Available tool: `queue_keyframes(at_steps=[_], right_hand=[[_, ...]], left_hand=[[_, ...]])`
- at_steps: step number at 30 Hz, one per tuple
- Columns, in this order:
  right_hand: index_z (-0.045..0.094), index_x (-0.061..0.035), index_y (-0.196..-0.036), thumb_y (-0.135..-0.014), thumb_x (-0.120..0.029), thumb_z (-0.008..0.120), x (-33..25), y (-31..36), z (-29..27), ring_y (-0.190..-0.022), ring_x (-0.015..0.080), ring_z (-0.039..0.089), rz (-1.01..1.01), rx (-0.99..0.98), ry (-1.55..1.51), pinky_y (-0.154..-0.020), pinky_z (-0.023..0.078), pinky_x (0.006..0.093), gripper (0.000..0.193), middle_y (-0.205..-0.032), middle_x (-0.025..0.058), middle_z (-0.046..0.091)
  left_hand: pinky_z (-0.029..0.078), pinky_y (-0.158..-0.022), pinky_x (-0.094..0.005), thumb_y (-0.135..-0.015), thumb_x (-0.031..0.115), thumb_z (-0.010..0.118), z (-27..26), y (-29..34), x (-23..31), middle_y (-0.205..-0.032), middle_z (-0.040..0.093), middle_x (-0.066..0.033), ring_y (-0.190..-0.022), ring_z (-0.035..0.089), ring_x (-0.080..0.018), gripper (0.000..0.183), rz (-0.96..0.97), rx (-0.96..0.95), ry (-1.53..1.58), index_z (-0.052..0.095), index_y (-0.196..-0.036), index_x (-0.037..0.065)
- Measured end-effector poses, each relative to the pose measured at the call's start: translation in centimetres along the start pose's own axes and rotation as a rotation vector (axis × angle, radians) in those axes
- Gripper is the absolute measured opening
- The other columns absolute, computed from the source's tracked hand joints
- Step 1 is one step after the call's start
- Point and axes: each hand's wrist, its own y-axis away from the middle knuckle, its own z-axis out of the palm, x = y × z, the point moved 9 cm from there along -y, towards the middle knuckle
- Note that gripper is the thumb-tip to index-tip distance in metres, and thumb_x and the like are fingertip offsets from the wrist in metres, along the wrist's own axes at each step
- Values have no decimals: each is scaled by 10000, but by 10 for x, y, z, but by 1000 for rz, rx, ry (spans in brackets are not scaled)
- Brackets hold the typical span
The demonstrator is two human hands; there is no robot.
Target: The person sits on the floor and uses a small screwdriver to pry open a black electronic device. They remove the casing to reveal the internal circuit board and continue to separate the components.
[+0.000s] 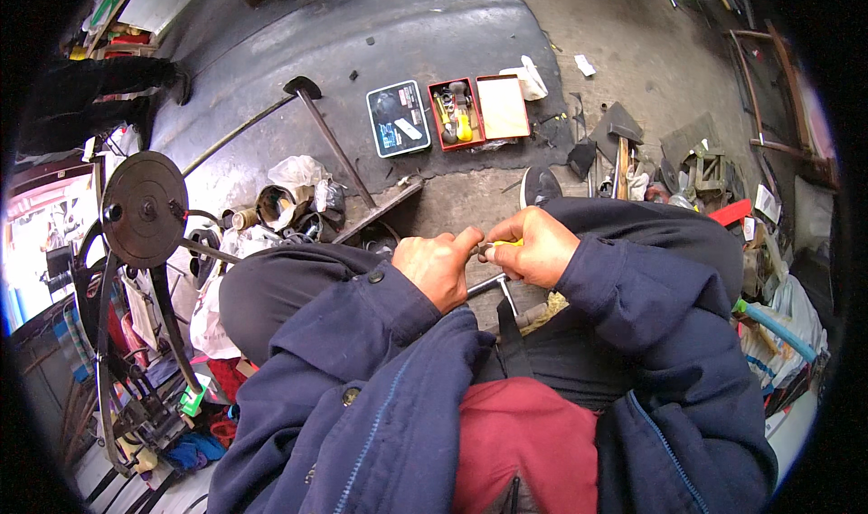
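Observation:
Above my lap, my two hands nearly meet. My right hand (540, 248) pinches a small yellow-handled tool (508, 243), mostly hidden by the fingers; its tip points toward my left hand (436, 268). The left fingers are closed, thumb and forefinger pressed together around a small dark piece too hidden to name. Just below the hands, a bent silver metal bar (488, 287) shows between my knees, one end running behind my left hand. Whether that hand touches the bar, I cannot tell.
Ahead on the floor lie an open red box (443, 132) of hand tools and a dark flat case (398, 121). A machine with a round black wheel (145, 209) and a metal stand (336, 143) are at left. A hammer (622, 139) lies among clutter at right. Another person's legs (108, 89) show far left.

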Motion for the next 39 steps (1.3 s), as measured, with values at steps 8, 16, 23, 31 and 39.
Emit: queue_keyframes(at_steps=[8, 16, 23, 31, 39], right_hand=[[747, -7, -1010, -834, -113, 639, -34, 11, 5, -822, 452, 686, -384, 142, 448, -762, 552, 512, 232, -861, 290, 687], [754, -5, -991, -832, -130, 653, -11, 1, 0, -859, 446, 691, -152, 58, 162, -790, 553, 500, 225, -879, 289, 689], [718, 34, -930, -834, -94, 667, -31, 10, 6, -767, 448, 673, -430, 190, 478, -694, 536, 470, 167, -805, 288, 663], [715, 40, -965, -846, -112, 666, -26, 6, 2, -767, 437, 678, -333, 144, 422, -708, 543, 458, 199, -804, 284, 668], [738, -59, -1101, -834, -133, 633, -29, 9, 6, -838, 441, 694, -435, 106, 451, -774, 557, 496, 296, -854, 273, 694]], left_hand=[[529, -611, -516, -843, 126, 588, 3, 1, -4, -810, 695, -202, -712, 686, -414, 320, 11, 33, 20, 590, -1162, 109], [537, -626, -514, -842, 137, 591, 7, 0, -1, -819, 698, -210, -722, 691, -414, 326, -6, -24, -19, 589, -1165, 99], [539, -635, -518, -838, 135, 590, 12, 1, -4, -822, 698, -218, -732, 694, -415, 324, -24, -38, -28, 588, -1159, 92], [537, -635, -518, -840, 130, 587, 12, -1, -3, -824, 698, -218, -739, 693, -418, 311, -33, -58, -2, 588, -1148, 91], [531, -635, -524, -839, 126, 589, 12, 1, -3, -813, 698, -216, -733, 689, -421, 305, -6, -23, -5, 590, -1141, 88]])
